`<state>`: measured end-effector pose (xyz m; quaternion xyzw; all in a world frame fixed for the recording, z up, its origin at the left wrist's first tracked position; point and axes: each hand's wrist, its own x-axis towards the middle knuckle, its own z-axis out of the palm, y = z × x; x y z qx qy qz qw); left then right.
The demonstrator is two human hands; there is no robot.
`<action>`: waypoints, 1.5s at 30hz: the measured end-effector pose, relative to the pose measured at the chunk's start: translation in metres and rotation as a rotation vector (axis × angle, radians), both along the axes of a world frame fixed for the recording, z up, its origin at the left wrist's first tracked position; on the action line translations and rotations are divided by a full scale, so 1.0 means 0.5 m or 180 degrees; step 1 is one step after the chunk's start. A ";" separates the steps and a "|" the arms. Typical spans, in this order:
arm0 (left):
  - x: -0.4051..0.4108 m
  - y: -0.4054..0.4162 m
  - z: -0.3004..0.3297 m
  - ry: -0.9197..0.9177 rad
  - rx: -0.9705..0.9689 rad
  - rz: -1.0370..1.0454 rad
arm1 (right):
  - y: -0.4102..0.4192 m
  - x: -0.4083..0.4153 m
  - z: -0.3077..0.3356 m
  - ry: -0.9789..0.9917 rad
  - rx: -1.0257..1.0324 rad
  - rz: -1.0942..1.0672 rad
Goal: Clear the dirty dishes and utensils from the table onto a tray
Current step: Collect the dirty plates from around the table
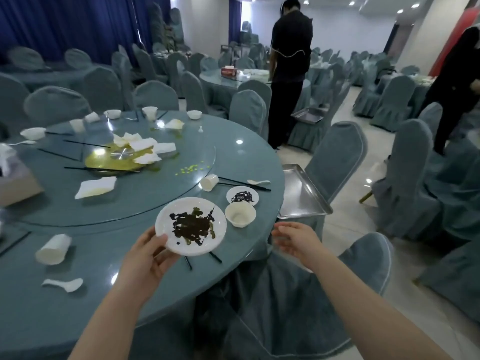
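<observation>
My left hand (148,258) grips the near edge of a white plate (191,226) smeared with dark sauce, lifted above the round blue table (109,287). My right hand (296,239) hovers past the table's edge with relaxed fingers, holding nothing. A steel tray (301,193) rests on a chair at the table's right side. Just beyond the plate stand a small white bowl (240,214) and a small saucer (242,196) with dark sauce. Black chopsticks (244,183), a white spoon (258,182) and a tipped paper cup (209,182) lie behind them.
A glass turntable (145,178) carries a yellow spill, napkins and chopsticks. Near me lie a tipped cup (53,249) and a spoon (63,284). Covered chairs (335,162) ring the table. A person in black (288,74) stands beyond, another at far right.
</observation>
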<state>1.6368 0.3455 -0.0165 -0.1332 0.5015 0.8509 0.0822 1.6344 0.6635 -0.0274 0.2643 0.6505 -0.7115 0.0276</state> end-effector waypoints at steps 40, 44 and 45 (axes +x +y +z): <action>-0.291 -0.041 -0.079 -0.0625 -0.0275 0.0648 | 0.088 -0.569 -0.234 -0.0662 0.0320 -0.0967; -0.254 -0.043 -0.076 -0.0598 -0.0219 0.0672 | 0.071 -0.535 -0.197 -0.0340 0.0360 -0.1082; -0.247 -0.042 -0.074 -0.0592 -0.0212 0.0664 | 0.065 -0.525 -0.187 -0.0295 0.0287 -0.1047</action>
